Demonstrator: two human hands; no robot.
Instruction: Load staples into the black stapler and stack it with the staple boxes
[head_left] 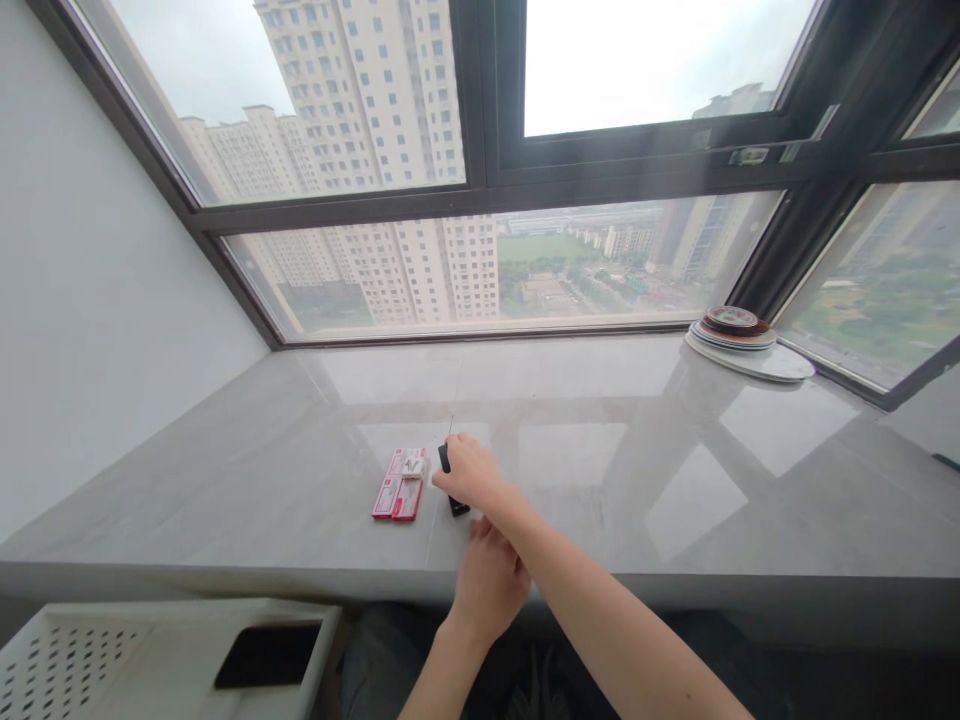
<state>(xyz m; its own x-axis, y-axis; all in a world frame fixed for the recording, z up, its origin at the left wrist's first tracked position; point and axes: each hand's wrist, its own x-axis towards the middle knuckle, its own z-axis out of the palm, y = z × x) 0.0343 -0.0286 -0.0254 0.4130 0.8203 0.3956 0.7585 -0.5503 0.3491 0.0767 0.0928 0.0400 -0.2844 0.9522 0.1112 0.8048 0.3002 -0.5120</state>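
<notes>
My right hand (471,472) reaches across from the lower right, its fingers closed over a black stapler (458,507) on the grey countertop. Most of the stapler's middle is hidden under the hand, so its kind is judged from its two dark ends. Below it, at the counter's front edge, my left hand (491,580) is curled up, partly under my right wrist. Whatever it may hold cannot be seen. To the left of the stapler lie several flat red-and-white boxes (386,498) side by side, with a small whitish item (413,465) on top.
A stack of plates (750,358) stands at the far right corner by the window (480,200). Below the counter (285,500), at lower left, is a white perforated plastic piece (180,660) with a dark phone-like slab (268,656) on it. A white wall (97,260) bounds the left.
</notes>
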